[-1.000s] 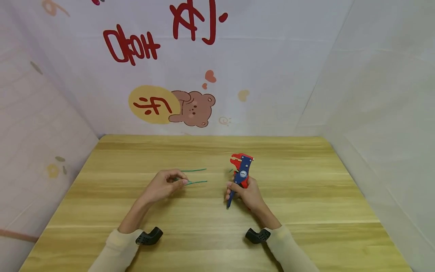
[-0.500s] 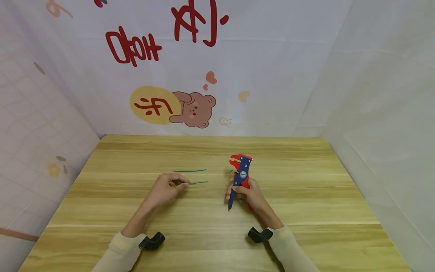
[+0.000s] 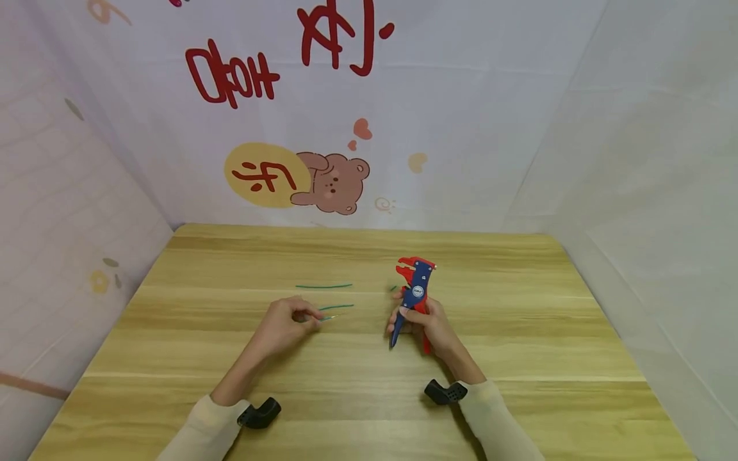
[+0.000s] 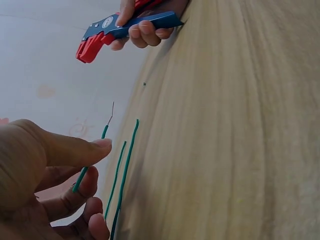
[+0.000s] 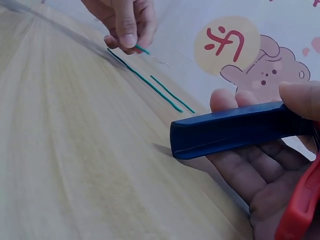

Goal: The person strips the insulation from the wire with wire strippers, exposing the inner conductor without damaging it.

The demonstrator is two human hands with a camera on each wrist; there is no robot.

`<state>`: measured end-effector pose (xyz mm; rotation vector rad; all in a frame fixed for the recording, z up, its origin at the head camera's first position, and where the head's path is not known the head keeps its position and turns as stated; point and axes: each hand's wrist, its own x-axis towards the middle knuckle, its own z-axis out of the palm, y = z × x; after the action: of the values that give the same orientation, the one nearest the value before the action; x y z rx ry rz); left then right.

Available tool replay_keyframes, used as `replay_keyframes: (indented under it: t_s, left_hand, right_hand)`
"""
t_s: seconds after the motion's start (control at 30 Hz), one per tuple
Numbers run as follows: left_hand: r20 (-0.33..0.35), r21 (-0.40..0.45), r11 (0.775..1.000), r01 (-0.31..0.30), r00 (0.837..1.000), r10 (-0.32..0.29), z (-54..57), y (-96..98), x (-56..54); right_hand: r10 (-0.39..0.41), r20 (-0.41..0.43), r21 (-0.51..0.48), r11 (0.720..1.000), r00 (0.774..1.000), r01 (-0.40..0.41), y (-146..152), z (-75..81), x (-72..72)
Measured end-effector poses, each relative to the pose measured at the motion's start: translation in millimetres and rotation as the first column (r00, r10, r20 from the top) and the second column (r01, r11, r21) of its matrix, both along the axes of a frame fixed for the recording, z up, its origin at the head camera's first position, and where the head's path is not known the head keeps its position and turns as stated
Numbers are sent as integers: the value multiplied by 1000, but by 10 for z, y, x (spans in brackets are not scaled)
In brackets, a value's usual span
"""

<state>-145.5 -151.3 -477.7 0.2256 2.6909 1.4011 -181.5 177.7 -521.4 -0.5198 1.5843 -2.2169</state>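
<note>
My left hand (image 3: 284, 325) pinches a short green wire (image 4: 104, 131) between thumb and fingers, a little above the table. A bare, slightly bent copper end sticks out of it, pointing toward the right hand. My right hand (image 3: 436, 328) holds a blue and red wire stripper (image 3: 418, 292), its head up and its notched red jaws facing left. The stripper's blue handle (image 5: 225, 131) lies across the fingers under the thumb, and the red handle stands apart from it. Two green wires (image 3: 324, 286) lie roughly parallel on the table just beyond the left hand.
A tiny green offcut (image 3: 394, 288) lies on the wooden table (image 3: 357, 397) left of the stripper. White printed cloth (image 3: 461, 115) walls in the back and both sides of the table.
My left hand has drawn slightly nearer to me, and the wire's copper end now shows apart from the wires on the table. The stripper's handles have spread; the right hand stays about in place.
</note>
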Motion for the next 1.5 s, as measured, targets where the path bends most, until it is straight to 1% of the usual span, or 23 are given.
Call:
replay_keyframes:
  t_s: [0.1,0.27,0.37,0.5,0.63,0.73,0.8,0.87,1.03,1.17,1.3,1.4,1.5]
  left_hand:
    - [7,-13,1000,10,1000,-10,-11,24,-10]
    - [-15,-93,996,6,1000,-8,-24,65,-23]
    - [-30,-144,989,9,999,-13,-3,78,-11]
    - [-40,-200,980,9,999,-18,38,83,23]
    - [-53,-205,979,-7,999,-4,58,86,26]
    - [-76,-188,982,-17,997,3,65,88,-4]
    - [-104,-189,982,-20,995,0,68,87,-36]
    - [-136,-202,979,-19,991,-9,71,87,-73]
    - [-166,-238,971,-32,986,-8,72,89,-154]
    - [-153,-264,964,-20,988,-21,47,78,-199]
    - [-101,-272,962,12,994,-41,24,82,-238]
    - [-60,-269,963,21,997,-39,27,91,-249]
    - [-24,-278,960,23,999,-31,32,97,-242]
  right_hand:
    - [15,5,-25,1000,1000,-14,21,22,-22]
    - [45,28,-65,997,999,-43,51,56,-52]
    - [52,31,-73,996,998,-50,57,71,-65]
    - [60,6,-67,996,998,-60,60,75,-66]
    - [74,-31,-86,993,997,-76,72,67,-61]
    - [85,-47,-103,991,995,-89,83,72,-56]
    - [85,-47,-98,991,995,-89,86,80,-51]
    - [72,-38,-72,995,997,-74,85,90,-45]
    - [43,-24,-11,999,999,-43,95,72,-41]
    - [50,-12,-12,999,999,-51,120,40,-40]
    - [68,21,-37,997,997,-67,138,17,-30]
    - [84,28,-56,995,996,-82,143,5,-22]
    - [111,34,-98,989,993,-107,139,-5,-20]
